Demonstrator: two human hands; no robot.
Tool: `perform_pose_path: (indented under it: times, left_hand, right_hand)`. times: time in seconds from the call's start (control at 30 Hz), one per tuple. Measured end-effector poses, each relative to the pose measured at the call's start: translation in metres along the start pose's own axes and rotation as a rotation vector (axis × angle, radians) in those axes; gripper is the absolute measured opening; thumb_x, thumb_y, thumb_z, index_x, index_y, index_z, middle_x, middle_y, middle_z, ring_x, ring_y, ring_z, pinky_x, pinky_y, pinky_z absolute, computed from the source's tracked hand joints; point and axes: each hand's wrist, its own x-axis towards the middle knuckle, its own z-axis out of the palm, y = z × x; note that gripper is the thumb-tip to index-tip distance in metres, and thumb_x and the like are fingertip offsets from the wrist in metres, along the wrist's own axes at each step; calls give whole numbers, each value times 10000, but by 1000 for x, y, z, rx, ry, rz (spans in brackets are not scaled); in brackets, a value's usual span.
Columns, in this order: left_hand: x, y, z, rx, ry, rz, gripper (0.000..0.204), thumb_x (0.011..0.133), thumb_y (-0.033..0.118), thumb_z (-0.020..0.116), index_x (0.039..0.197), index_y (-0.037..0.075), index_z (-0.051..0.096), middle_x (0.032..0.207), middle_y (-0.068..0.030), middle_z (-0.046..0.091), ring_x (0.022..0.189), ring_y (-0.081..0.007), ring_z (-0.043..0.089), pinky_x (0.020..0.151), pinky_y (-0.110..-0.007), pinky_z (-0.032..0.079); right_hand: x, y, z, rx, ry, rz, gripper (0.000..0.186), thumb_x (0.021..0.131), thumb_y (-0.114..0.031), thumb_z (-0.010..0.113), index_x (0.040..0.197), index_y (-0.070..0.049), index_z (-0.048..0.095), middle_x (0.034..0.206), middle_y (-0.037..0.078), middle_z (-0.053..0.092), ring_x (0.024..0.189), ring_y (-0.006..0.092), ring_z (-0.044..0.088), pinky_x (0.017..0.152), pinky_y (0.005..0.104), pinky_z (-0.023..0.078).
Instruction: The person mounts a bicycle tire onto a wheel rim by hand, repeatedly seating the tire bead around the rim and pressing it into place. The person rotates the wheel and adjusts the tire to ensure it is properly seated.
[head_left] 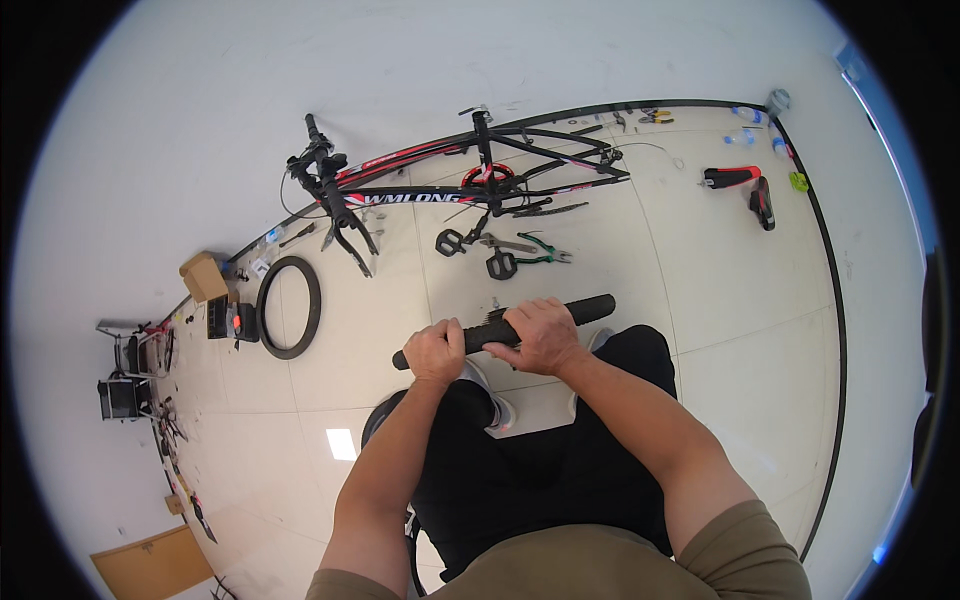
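Between my legs stands a bicycle wheel (590, 309), seen edge-on from above, with a black knobby tyre. My left hand (435, 350) is closed round the tyre toward its left end. Further right, my right hand (540, 335) grips the top of the tyre, thumb on the near side. Part of a toothed sprocket (495, 316) shows on the wheel's far side between the hands. The rest of the wheel is hidden below. Ahead on the floor lie green-handled pliers (545, 252) and a wrench (512, 244), near two black pedals (500, 264).
A black and red bicycle frame (415, 190) with handlebar and fork leans along the far wall. A loose tyre (315, 310), an open toolbox (222, 318) and a cardboard box (204, 276) lie left. Red-and-black parts (735, 177) and plastic bottles (740, 137) are far right.
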Motion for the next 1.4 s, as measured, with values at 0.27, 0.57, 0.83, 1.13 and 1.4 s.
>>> perform_pose_path:
  times: [0.27,0.57,0.83,1.13,1.4]
  left_hand:
    - [12,17,-3,55,-25,-18,436,977,373,493,709,91,690,671,-205,676,641,-437,663,632,-538,523]
    - [48,109,0,76,-330,-129,478,996,451,427,939,116,763,867,-197,739,854,-412,712,809,-488,550]
    - [46,167,10,-465,-392,-78,467,867,385,601,1246,131,702,1106,-170,744,1043,-357,698,943,-421,537]
    - [5,126,-16,-304,-585,256,628,797,256,729,1366,35,580,1122,-207,720,1045,-382,689,978,-442,514]
    - [-42,100,15,-490,-365,-83,587,806,286,754,1324,53,607,972,-257,726,917,-440,704,826,-491,564]
  right_hand:
    - [6,8,-8,56,56,47,477,790,-553,763,907,-95,699,899,82,648,875,289,627,843,420,453]
    - [0,38,2,-159,426,671,741,957,-464,642,1470,27,432,1480,374,366,1369,513,375,1143,546,279]
    - [-14,56,-18,470,583,1171,1006,929,-445,689,1579,102,150,1590,402,181,1420,490,375,1136,492,380]
    - [-9,69,-29,831,606,1152,1045,771,-129,803,1606,40,197,1566,192,365,1288,290,501,1064,348,428]
    - [-4,38,-14,974,299,875,962,961,-228,726,1623,29,77,1423,164,493,1192,228,550,1017,328,461]
